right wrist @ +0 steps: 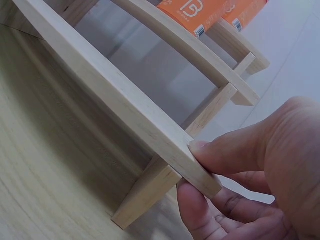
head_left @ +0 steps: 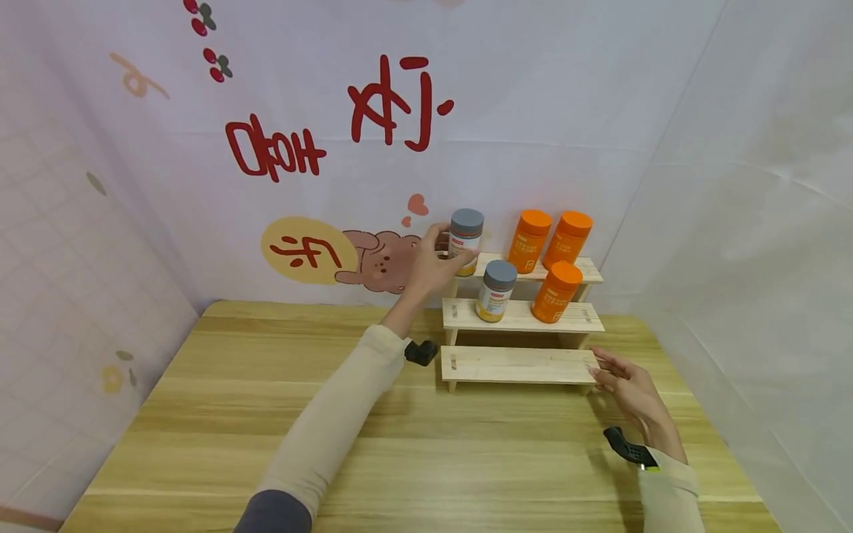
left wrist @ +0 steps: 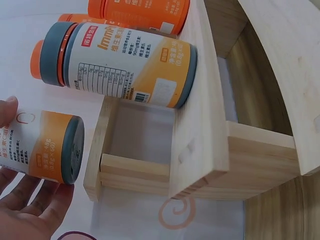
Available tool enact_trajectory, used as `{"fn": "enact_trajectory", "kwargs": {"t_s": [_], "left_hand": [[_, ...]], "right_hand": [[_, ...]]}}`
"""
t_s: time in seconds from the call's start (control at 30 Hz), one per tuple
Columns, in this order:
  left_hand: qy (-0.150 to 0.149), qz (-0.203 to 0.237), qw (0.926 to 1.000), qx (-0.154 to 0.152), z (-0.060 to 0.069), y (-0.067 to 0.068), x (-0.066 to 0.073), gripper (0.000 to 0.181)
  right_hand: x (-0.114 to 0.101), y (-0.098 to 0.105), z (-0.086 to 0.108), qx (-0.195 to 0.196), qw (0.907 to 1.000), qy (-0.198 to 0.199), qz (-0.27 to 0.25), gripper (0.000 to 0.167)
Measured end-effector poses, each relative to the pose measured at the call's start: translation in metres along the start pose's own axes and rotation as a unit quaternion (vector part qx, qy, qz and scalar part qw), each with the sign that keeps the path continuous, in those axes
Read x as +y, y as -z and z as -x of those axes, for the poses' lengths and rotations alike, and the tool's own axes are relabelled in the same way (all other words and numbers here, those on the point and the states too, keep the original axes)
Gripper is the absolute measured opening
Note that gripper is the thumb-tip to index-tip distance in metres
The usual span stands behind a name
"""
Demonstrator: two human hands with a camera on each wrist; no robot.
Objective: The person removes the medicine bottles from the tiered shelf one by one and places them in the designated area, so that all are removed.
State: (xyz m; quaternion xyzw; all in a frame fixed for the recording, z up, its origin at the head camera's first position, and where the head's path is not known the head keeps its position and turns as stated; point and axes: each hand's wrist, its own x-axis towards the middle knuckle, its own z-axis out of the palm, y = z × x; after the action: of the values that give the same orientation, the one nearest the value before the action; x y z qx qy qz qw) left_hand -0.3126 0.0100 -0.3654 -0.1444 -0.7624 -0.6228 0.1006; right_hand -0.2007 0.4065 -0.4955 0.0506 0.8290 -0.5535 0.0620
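3 orange jars (head_left: 556, 295), 2 grey-lidded jars (head_left: 494, 292) labelled white and yellow, pale rack (head_left: 520, 364), streaky yellow-brown tabletop (head_left: 466, 459).

Left grip (head_left: 432, 268): high, curled | right grip (head_left: 626, 386): lower, pinching

the table (head_left: 480, 459) is wood with streaky grain, and near its far edge, right of the middle, stands a pale wooden shelf (head_left: 521, 317) in three steps. the top tier (head_left: 492, 266) bears two orange jars (head_left: 529, 243) side by side, both upright. on the middle tier (head_left: 460, 313) a grey-lidded jar (head_left: 495, 292) stands left of a third orange jar (head_left: 557, 293). the bottom tier (head_left: 520, 364) sits low on short legs
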Motion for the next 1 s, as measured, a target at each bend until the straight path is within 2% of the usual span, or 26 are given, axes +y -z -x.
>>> {"fn": "enact_trajectory", "kwargs": {"t_s": [0.2, 0.43, 0.6, 0.8, 1.0], "left_hand": [[-0.023, 0.012, 0.9994, 0.023, 0.007, 0.004, -0.005, 0.058], [-0.014, 0.018, 0.9987, 0.045, 0.022, 0.014, -0.009, 0.061], [-0.027, 0.026, 0.9974, 0.061, 0.032, 0.024, -0.013, 0.058], [-0.026, 0.050, 0.9957, 0.073, 0.042, 0.034, -0.022, 0.058], [-0.027, 0.042, 0.9943, 0.094, 0.056, 0.045, -0.033, 0.060]], "right_hand": [[-0.001, 0.001, 0.000, 0.002, 1.0000, 0.001, -0.005, 0.070], [-0.002, 0.001, 0.001, 0.006, 0.9999, 0.001, -0.012, 0.069], [-0.001, 0.000, 0.001, 0.001, 0.9998, 0.002, -0.018, 0.069], [-0.001, 0.002, 0.001, 0.001, 0.9998, 0.006, -0.021, 0.069], [-0.001, 0.002, 0.003, -0.006, 0.9998, 0.004, -0.019, 0.067]]}}
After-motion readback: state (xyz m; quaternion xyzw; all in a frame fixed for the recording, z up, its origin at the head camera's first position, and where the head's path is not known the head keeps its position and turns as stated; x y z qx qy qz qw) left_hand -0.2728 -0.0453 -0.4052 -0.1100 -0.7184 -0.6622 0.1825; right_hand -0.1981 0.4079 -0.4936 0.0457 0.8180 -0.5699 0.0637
